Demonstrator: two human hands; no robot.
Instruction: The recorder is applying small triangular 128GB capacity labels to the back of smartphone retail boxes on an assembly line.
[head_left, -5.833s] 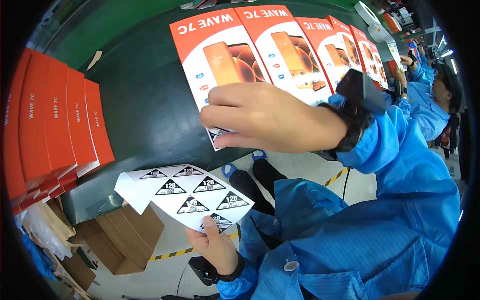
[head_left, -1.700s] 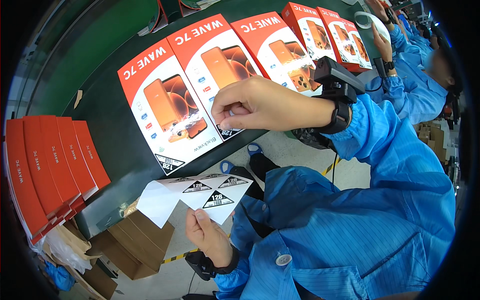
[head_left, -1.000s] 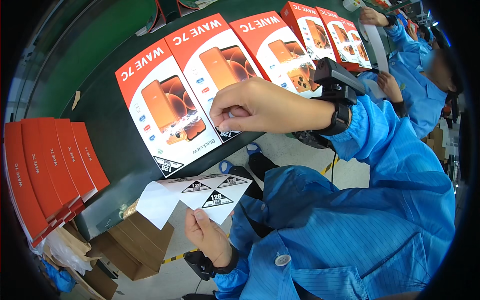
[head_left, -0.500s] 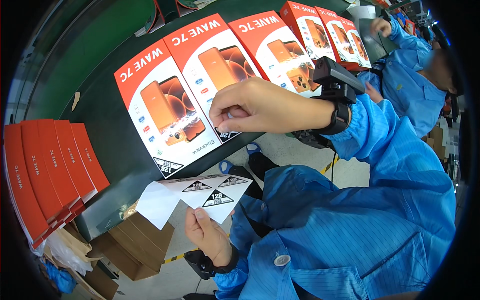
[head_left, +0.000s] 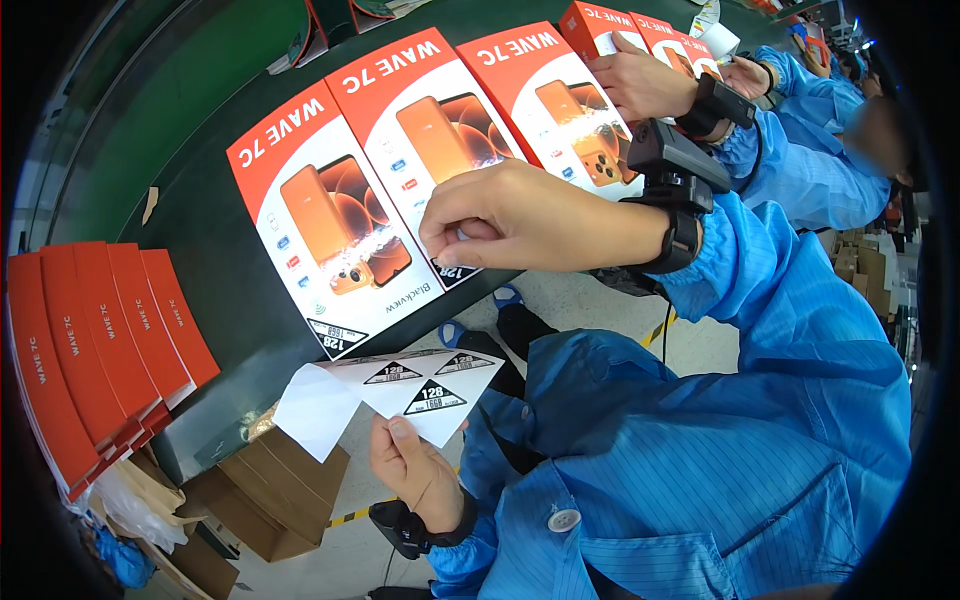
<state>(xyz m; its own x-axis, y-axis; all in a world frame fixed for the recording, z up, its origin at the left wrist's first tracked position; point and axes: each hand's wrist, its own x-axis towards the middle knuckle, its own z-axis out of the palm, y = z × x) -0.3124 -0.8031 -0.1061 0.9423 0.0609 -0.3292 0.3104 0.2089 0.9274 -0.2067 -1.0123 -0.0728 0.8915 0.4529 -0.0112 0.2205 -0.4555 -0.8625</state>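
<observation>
My left hand (head_left: 420, 470), low in the view, pinches a white sheet of stickers (head_left: 436, 425) by its near edge. Black triangular labels are printed on the sheet, and its left part bends down. My right hand (head_left: 500, 215) is closed, fingers curled, over the lower part of the second red-and-white phone box (head_left: 440, 130). Its thumb is just above a black triangular sticker (head_left: 455, 273) at that box's near corner; whether it touches is unclear. Nothing shows between the fingers. The first phone box (head_left: 280, 190), to the left, bears a similar sticker (head_left: 338, 338) at its near corner.
More phone boxes (head_left: 520, 75) continue rightward along the dark green table (head_left: 190, 220). A co-worker's hand (head_left: 645, 80) lies over the farther ones. Several red boxes (head_left: 100, 340) stand in a row at left. Below the table edge is an open cardboard carton (head_left: 270, 490).
The co-worker's arm has reached left, bringing a hand over the far boxes. My two hands and the sticker sheet have barely moved.
</observation>
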